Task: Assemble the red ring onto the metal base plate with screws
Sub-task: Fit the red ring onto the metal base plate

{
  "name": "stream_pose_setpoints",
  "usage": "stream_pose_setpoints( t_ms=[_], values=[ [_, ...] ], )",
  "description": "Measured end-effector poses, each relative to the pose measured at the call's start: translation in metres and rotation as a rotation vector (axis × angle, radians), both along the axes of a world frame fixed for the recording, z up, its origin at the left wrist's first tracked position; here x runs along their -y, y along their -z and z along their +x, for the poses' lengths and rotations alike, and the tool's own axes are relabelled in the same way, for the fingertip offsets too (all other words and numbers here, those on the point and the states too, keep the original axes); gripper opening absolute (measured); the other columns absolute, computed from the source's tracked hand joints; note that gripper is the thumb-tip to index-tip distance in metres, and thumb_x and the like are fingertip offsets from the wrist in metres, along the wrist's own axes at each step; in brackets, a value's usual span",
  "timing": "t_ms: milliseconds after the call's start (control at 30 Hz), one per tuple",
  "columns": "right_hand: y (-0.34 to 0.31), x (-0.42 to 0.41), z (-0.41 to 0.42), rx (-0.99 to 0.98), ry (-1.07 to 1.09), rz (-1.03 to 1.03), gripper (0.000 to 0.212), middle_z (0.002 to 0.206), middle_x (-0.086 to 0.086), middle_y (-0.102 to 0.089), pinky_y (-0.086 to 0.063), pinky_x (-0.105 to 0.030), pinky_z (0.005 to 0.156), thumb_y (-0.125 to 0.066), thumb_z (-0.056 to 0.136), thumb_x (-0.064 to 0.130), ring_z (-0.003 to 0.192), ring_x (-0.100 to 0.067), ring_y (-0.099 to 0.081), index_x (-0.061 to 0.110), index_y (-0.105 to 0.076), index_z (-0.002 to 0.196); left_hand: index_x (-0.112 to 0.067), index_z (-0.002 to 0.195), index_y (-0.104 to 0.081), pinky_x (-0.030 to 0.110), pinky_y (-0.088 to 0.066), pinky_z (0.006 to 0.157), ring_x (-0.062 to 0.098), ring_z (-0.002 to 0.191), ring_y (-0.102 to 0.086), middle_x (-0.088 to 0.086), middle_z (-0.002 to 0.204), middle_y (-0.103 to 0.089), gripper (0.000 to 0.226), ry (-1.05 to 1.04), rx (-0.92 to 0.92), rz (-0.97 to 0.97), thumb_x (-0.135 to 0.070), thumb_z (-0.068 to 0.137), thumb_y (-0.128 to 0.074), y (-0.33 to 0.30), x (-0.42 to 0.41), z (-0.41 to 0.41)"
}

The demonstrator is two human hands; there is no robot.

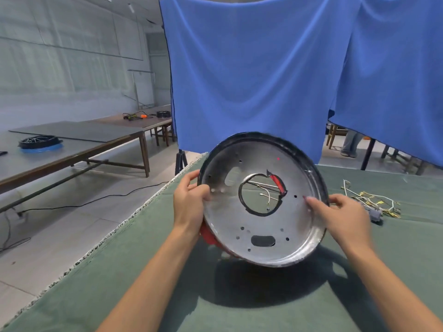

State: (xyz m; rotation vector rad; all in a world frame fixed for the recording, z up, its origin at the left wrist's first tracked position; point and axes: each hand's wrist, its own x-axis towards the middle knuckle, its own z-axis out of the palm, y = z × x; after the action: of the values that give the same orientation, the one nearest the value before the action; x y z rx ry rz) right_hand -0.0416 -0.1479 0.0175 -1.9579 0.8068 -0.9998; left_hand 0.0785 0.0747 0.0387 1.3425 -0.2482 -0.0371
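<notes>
Both forearms enter from bottom edge; L hand (191, 200) grips the metal base plate (261, 224) at its left rim, thumb over the inner face, fingers curled behind; R hand (345, 216) grips the right rim likewise, fingertips on the inner face, somewhat motion-blurred. Plate is held tilted up off the green table cover (167, 283), lower edge near or touching the cloth, can't tell which. Red ring (211, 238) sits behind/under the plate, only a sliver visible at lower left, plus a red strip through the centre hole. Judged step: aligning plate to ring before fastening. To do well: keep the two-hand rim grip, rotate plate until its small holes sit over the ring's mounts, check through the holes, then lay flat w/o shifting. Screws: none identifiable in view; no driver seen on this table. Wire bundle (369, 200) w/ yellow terminals and a grey connector lies on the cloth just beside R hand, apart from plate. Hidden: most of ring, its seating, fingers behind the plate. Farther: blue curtain (251, 68) blocks the rear; at left, long tables (72, 149) w/ a black coiled part on a blue one; detail too small.
</notes>
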Motion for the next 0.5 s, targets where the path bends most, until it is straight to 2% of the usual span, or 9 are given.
stream_pose_setpoints(
  t_ms=[67, 133, 167, 233, 267, 300, 367, 433, 500],
  values=[
    [-0.007, 0.004, -0.006, 0.081, 0.079, -0.048, 0.031, 0.066, 0.008, -0.063, -0.039, -0.030, 0.061, -0.077, 0.073, 0.045, 0.068, -0.018, -0.060, 0.018, -0.063, 0.077, -0.016, 0.109, -0.064, 0.026, -0.048, 0.057, 0.014, 0.065, -0.058, 0.005, 0.079, -0.064, 0.061, 0.011, 0.062, -0.034, -0.009, 0.050, -0.048, -0.001, 0.004, -0.005],
    [-0.016, 0.008, -0.013, 0.216, 0.149, -0.097, 0.030, 0.072, 0.002, -0.066, -0.043, -0.030, 0.064, -0.076, 0.073, 0.047, 0.071, -0.016, -0.061, 0.021, -0.063, 0.078, -0.018, 0.109, -0.065, 0.025, -0.048, 0.059, 0.012, 0.065, -0.057, 0.006, 0.080, -0.064, 0.061, 0.008, 0.120, -0.041, -0.008, 0.052, -0.047, -0.004, 0.008, -0.010],
    [-0.022, 0.009, -0.016, 0.300, 0.168, -0.105, 0.029, 0.075, 0.000, -0.067, -0.048, -0.031, 0.067, -0.075, 0.074, 0.047, 0.071, -0.016, -0.063, 0.021, -0.063, 0.079, -0.020, 0.108, -0.066, 0.027, -0.048, 0.062, 0.013, 0.066, -0.056, 0.008, 0.081, -0.063, 0.059, -0.001, 0.139, -0.040, -0.009, 0.053, -0.047, -0.005, 0.010, -0.012],
    [-0.035, 0.010, -0.023, 0.446, 0.174, -0.146, 0.023, 0.076, 0.001, -0.068, -0.055, -0.043, 0.074, -0.073, 0.079, 0.041, 0.071, -0.018, -0.067, 0.021, -0.062, 0.082, -0.024, 0.102, -0.066, 0.037, -0.047, 0.067, 0.018, 0.069, -0.054, 0.013, 0.081, -0.060, 0.055, -0.019, 0.152, -0.036, -0.009, 0.053, -0.048, -0.008, 0.013, -0.016],
    [-0.040, 0.009, -0.026, 0.496, 0.150, -0.169, 0.017, 0.075, 0.002, -0.069, -0.056, -0.046, 0.072, -0.071, 0.083, 0.036, 0.070, -0.017, -0.068, 0.022, -0.061, 0.083, -0.026, 0.101, -0.066, 0.040, -0.047, 0.069, 0.019, 0.070, -0.054, 0.016, 0.082, -0.061, 0.053, -0.025, 0.155, -0.037, -0.010, 0.054, -0.048, -0.010, 0.015, -0.017],
    [-0.045, 0.005, -0.027, 0.529, 0.103, -0.176, 0.012, 0.075, 0.003, -0.069, -0.058, -0.045, 0.069, -0.069, 0.086, 0.030, 0.069, -0.014, -0.069, 0.021, -0.061, 0.083, -0.027, 0.100, -0.066, 0.041, -0.048, 0.070, 0.020, 0.072, -0.055, 0.016, 0.084, -0.062, 0.051, -0.030, 0.160, -0.039, -0.011, 0.055, -0.049, -0.012, 0.016, -0.019],
    [-0.051, -0.009, -0.026, 0.530, -0.019, -0.172, 0.009, 0.071, 0.006, -0.070, -0.059, -0.034, 0.062, -0.066, 0.089, 0.020, 0.065, -0.009, -0.070, 0.020, -0.060, 0.082, -0.031, 0.097, -0.065, 0.037, -0.050, 0.070, 0.016, 0.073, -0.057, 0.004, 0.082, -0.065, 0.048, -0.036, 0.174, -0.044, -0.013, 0.055, -0.049, -0.015, 0.021, -0.023],
    [-0.051, -0.030, -0.020, 0.501, -0.150, -0.131, 0.011, 0.068, 0.004, -0.071, -0.057, -0.025, 0.056, -0.064, 0.090, 0.013, 0.065, -0.010, -0.070, 0.019, -0.060, 0.082, -0.031, 0.097, -0.064, 0.029, -0.051, 0.069, 0.011, 0.073, -0.059, -0.007, 0.079, -0.066, 0.047, -0.034, 0.190, -0.048, -0.013, 0.056, -0.050, -0.019, 0.026, -0.028],
    [-0.047, -0.048, -0.011, 0.483, -0.257, -0.051, 0.012, 0.069, 0.003, -0.072, -0.055, -0.022, 0.054, -0.062, 0.090, 0.008, 0.065, -0.012, -0.071, 0.018, -0.058, 0.084, -0.031, 0.098, -0.064, 0.018, -0.050, 0.064, 0.005, 0.071, -0.060, -0.014, 0.075, -0.066, 0.046, -0.031, 0.227, -0.045, -0.013, 0.057, -0.052, -0.020, 0.030, -0.032]
  ],
)
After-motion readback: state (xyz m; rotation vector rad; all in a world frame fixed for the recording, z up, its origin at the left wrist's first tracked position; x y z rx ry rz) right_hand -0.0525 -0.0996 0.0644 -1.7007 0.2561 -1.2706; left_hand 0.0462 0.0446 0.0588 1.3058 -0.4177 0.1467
